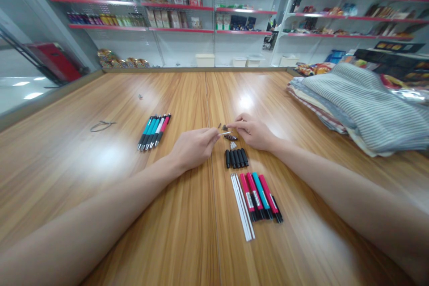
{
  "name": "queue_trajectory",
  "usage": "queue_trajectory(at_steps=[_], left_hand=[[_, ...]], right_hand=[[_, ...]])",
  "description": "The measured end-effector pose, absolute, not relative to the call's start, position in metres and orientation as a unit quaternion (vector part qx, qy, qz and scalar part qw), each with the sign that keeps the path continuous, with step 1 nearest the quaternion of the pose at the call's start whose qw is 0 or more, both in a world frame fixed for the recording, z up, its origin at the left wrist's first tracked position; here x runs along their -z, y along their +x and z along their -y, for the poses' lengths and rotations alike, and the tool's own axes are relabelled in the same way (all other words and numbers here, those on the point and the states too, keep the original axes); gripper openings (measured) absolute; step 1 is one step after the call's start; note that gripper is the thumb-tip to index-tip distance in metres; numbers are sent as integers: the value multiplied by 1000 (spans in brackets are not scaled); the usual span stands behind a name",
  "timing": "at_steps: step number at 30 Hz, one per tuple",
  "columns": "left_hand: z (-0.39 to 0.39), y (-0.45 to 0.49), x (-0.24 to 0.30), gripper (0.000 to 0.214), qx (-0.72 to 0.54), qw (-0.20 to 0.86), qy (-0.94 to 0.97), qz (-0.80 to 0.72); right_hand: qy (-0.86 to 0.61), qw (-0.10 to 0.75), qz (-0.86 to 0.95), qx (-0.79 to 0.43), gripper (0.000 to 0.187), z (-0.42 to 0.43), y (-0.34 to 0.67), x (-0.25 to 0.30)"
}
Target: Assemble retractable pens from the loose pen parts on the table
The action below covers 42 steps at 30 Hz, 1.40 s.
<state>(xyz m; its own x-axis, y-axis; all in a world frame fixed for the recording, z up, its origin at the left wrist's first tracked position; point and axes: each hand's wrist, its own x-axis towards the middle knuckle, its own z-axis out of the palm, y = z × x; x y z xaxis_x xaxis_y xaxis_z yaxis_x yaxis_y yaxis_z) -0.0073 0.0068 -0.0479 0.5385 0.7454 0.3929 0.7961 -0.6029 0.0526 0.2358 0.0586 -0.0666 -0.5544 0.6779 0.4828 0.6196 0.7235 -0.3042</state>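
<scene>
My left hand (195,146) pinches a thin white pen refill (224,133), its tip pointing right. My right hand (254,132) is closed, fingertips pinched over small dark parts (230,136) on the wooden table (100,178); what it grips is too small to name. Just below lie a row of black pen caps (236,158), several white refills (242,206) and several red and teal pen barrels (260,197). To the left, a row of finished teal and red pens (154,131) lies on the table.
A stack of folded striped cloths (362,103) sits at the table's right. A rubber band (101,125) and a tiny part (140,96) lie at left. Store shelves with goods (181,9) stand behind the table.
</scene>
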Motion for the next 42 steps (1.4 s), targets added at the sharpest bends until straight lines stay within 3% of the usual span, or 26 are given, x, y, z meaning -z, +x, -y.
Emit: queue_trajectory(at_steps=[8, 22, 29, 42], left_hand=[[-7, -8, 47, 33, 194, 66, -874, 441], [-7, -8, 48, 33, 190, 63, -874, 442], [-8, -9, 49, 34, 183, 65, -876, 442], [-7, -8, 48, 33, 187, 50, -878, 438]], right_hand=[[-384, 300, 872, -44, 32, -55, 238, 66], [-394, 324, 859, -44, 8, -52, 238, 58], [-270, 376, 886, 18, 8, -38, 231, 50], [-253, 367, 895, 20, 12, -35, 228, 47]])
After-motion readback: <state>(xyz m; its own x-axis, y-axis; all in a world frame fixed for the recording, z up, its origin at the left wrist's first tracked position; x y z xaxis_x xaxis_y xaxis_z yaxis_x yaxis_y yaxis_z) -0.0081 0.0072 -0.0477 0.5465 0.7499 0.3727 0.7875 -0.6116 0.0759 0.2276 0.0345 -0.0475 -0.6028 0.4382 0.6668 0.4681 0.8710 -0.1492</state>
